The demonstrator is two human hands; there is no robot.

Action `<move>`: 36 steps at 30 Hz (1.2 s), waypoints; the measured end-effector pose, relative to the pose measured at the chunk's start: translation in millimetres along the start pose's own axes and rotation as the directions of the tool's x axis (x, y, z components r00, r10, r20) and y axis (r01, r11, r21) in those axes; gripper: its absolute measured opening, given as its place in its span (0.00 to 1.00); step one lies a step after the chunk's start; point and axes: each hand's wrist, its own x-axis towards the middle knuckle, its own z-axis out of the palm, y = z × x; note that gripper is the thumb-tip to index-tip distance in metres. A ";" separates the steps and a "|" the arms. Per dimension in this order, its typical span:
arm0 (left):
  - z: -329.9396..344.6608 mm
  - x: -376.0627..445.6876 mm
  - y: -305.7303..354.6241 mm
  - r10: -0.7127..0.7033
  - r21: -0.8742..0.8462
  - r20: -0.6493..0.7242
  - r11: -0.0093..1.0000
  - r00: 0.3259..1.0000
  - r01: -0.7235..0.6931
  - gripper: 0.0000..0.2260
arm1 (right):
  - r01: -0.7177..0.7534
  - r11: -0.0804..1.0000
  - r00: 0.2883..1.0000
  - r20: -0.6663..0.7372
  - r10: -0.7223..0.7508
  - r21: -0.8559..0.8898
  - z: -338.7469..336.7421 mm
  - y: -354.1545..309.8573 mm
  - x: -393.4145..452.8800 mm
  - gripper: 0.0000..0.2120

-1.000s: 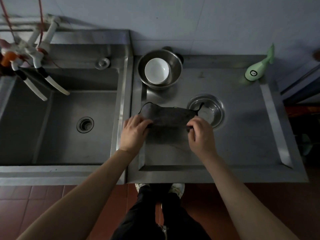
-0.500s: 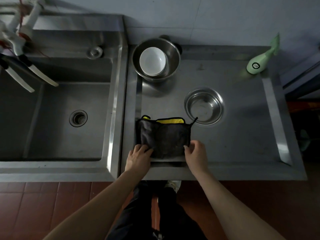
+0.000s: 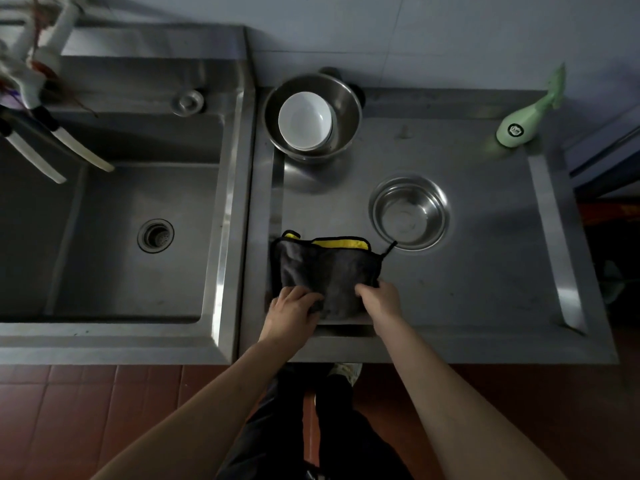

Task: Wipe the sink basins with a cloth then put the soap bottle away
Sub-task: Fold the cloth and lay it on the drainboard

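Observation:
A dark grey cloth (image 3: pixel 325 268) with a yellow edge lies folded flat in the near left corner of the shallow right basin (image 3: pixel 478 258). My left hand (image 3: pixel 294 313) grips the cloth's near left corner. Its near right corner is pinched by my right hand (image 3: pixel 379 301). The pale green soap bottle (image 3: pixel 530 114) lies tilted on the far right rim of the right basin, well away from both hands. The deep left basin (image 3: pixel 131 237) with its drain (image 3: pixel 156 234) holds nothing.
A steel bowl (image 3: pixel 313 116) with a white bowl (image 3: pixel 304 120) inside stands at the far left of the right basin. A small steel bowl (image 3: pixel 409 213) sits just beyond the cloth. White taps (image 3: pixel 52 133) hang over the left basin. Red floor tiles lie below.
Both hands pulled the cloth toward the near edge of the right basin, and it now lies unfolded wider with its yellow edge showing. Since half a second ago little has moved.

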 end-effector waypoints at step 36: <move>-2.9 54.9 2.9 0.010 -0.029 -0.283 0.999 0.959 -0.018 0.11 | 0.503 0.820 0.842 -0.061 -0.537 -0.273 -23.6 -23.6 60.1 0.10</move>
